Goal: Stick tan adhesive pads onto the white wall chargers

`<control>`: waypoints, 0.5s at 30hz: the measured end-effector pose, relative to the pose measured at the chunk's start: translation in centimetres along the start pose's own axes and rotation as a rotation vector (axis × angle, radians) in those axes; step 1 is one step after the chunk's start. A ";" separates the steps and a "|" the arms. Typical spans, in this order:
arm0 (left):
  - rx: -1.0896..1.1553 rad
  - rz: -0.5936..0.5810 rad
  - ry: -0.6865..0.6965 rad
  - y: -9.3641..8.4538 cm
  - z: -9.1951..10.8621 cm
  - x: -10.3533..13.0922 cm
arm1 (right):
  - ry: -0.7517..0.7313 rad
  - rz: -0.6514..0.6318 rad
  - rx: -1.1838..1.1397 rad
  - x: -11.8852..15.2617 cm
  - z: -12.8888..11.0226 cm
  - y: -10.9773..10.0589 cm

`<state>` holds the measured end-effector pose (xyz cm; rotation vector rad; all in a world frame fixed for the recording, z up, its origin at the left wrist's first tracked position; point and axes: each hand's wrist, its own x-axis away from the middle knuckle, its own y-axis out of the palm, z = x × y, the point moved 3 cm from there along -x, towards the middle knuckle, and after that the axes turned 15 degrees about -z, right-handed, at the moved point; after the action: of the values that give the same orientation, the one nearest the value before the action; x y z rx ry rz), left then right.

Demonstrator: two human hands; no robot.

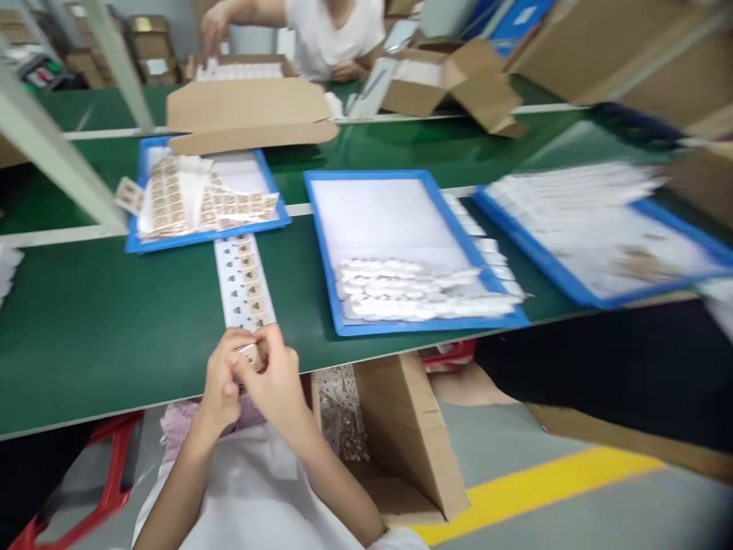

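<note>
My left hand and my right hand meet at the table's front edge, fingers closed around a small white piece with dark print. My fingers hide most of it, so its exact kind does not show. Just beyond my fingertips lies a sticker sheet, with a row of tan square stickers along its right side and small dark marks on its left. Its far end reaches a blue-rimmed tray that holds more sheets of tan stickers.
Rows of white pieces fill the near part of a middle blue tray. Another blue tray stands right, beside a neighbour's dark sleeve. An open carton sits below the edge. Across the table, a person reaches into a box.
</note>
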<state>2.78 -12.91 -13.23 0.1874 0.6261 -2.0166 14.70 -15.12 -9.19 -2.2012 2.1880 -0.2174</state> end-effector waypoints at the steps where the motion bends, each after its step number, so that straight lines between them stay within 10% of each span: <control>1: -0.009 0.004 0.019 0.2 -0.1 -0.1 | -0.010 -0.016 -0.025 0.0 -0.2 -0.3; 9: 0.013 0.315 -0.054 3.3 1.0 -2.7 | -0.054 0.091 -0.352 0.2 2.5 -2.6; 15: 0.096 0.046 -0.082 6.0 1.0 -4.4 | 0.027 0.002 -0.812 1.5 5.6 -4.1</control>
<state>10.26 -12.37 -12.78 0.1734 0.4695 -2.0008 19.48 -17.00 -14.15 -2.5156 2.5936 0.7859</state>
